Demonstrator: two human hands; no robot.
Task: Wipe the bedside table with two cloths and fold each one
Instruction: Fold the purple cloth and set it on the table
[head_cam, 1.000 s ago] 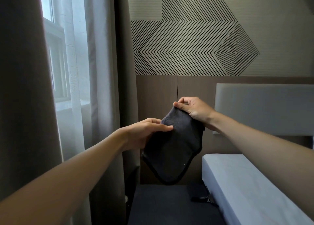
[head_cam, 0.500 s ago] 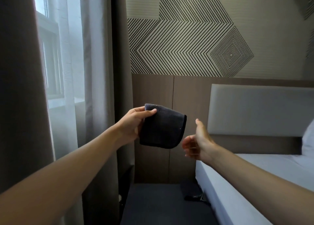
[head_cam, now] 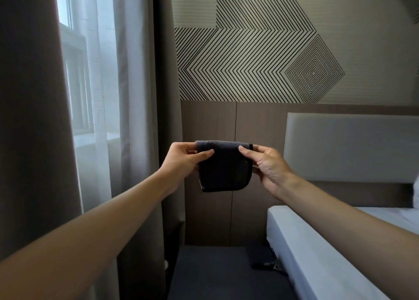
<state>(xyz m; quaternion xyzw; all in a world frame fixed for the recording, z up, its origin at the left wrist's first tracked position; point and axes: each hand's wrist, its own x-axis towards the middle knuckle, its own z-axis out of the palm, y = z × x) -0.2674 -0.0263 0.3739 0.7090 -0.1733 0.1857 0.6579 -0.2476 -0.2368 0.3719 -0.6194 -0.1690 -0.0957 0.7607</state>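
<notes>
A dark grey cloth [head_cam: 223,170], folded into a small square with a black hem, hangs in the air in front of the wooden wall panel. My left hand [head_cam: 183,160] pinches its top left corner with thumb over the front. My right hand [head_cam: 267,163] pinches its top right corner the same way. The fold runs along the top edge between the two hands. No bedside table top shows in this view, and no second cloth is in sight.
A bed [head_cam: 328,243] with a grey sheet and padded headboard [head_cam: 349,145] fills the right. Brown curtains [head_cam: 34,118] and a sheer curtain hang at the left by the window. Dark floor [head_cam: 215,274] lies between, with a dark object [head_cam: 264,264] at the bed's foot.
The cloth went from hanging open between both hands to folded in the left hand alone. Now my right hand has come back and pinches the folded cloth's right corner.
</notes>
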